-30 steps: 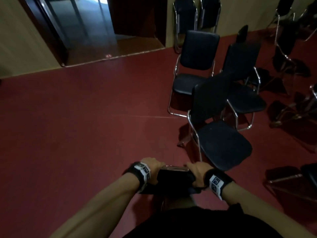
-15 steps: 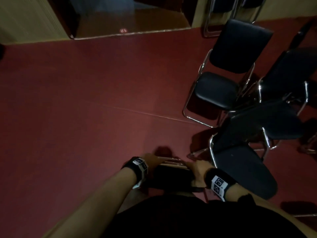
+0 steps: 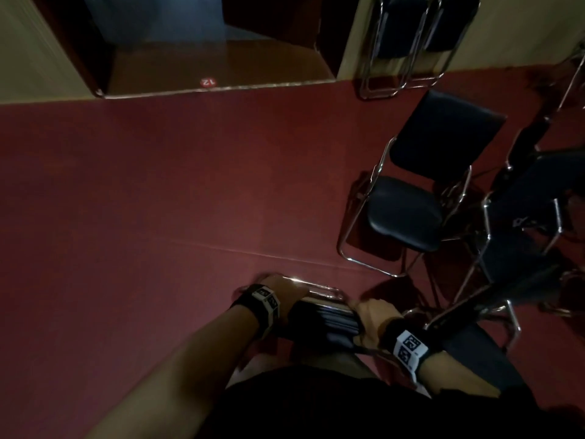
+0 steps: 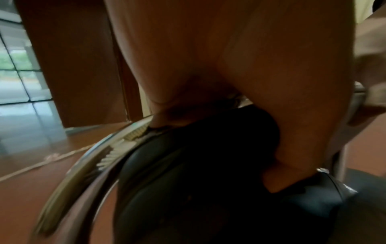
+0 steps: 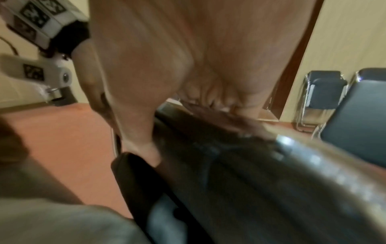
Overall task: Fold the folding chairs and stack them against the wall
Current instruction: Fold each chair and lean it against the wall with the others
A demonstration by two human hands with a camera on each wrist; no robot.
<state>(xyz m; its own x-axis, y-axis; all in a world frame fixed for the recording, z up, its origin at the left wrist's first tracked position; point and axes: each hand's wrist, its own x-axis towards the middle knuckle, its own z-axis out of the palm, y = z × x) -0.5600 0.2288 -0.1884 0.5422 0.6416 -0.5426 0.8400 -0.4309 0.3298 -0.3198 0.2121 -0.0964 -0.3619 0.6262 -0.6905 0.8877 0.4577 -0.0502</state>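
Note:
I hold a folded black chair (image 3: 326, 321) with a chrome frame upright in front of my body. My left hand (image 3: 285, 293) grips its top left corner and my right hand (image 3: 373, 315) grips the top right corner. The left wrist view shows my fingers curled over the black pad (image 4: 198, 165) and the chrome tube (image 4: 87, 165). Through the right wrist camera, my fingers (image 5: 208, 97) wrap the top edge of the chair (image 5: 240, 165). Two folded chairs (image 3: 408, 42) lean against the beige wall at the back right.
Several unfolded black chairs stand on the red floor to my right, the nearest open one (image 3: 418, 191) ahead and another (image 3: 493, 315) right beside my right hand. An open doorway (image 3: 209, 58) with a step lies ahead on the left. Bare red floor (image 3: 142, 217) stretches left.
I have walked forward with the folded chair toward the back wall; the doorway and the leaning chairs are nearer. Both hands keep the same grip on the chair's top.

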